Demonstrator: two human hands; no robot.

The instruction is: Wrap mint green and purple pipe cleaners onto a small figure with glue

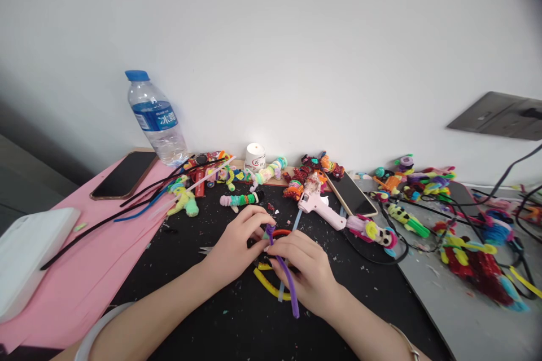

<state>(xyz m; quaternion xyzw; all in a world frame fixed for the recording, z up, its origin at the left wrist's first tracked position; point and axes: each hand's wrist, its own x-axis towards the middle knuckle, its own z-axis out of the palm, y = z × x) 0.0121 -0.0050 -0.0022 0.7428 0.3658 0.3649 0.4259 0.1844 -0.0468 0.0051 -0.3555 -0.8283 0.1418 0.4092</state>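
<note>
A purple pipe cleaner (pixel 289 282) is pinched between my two hands over the black mat, its free end hanging toward me. My left hand (pixel 237 245) grips the wound upper part, where a bit of green shows. My right hand (pixel 305 271) holds the strand just below, its fingers bent around it. Under the hands lie a curved yellow pipe cleaner (pixel 269 286) and an orange-red one (pixel 282 232), partly covered. A translucent glue stick (pixel 281 293) is there too. Scissor tips (pixel 205 250) poke out beside my left hand.
A pink glue gun (pixel 322 210) and a phone (pixel 353 194) lie behind my right hand. Several pipe-cleaner figures (pixel 406 220) line the back and right. A water bottle (pixel 156 124), another phone (pixel 124 175) and a white box (pixel 36 254) are left; a paper cup (pixel 254 157) stands behind.
</note>
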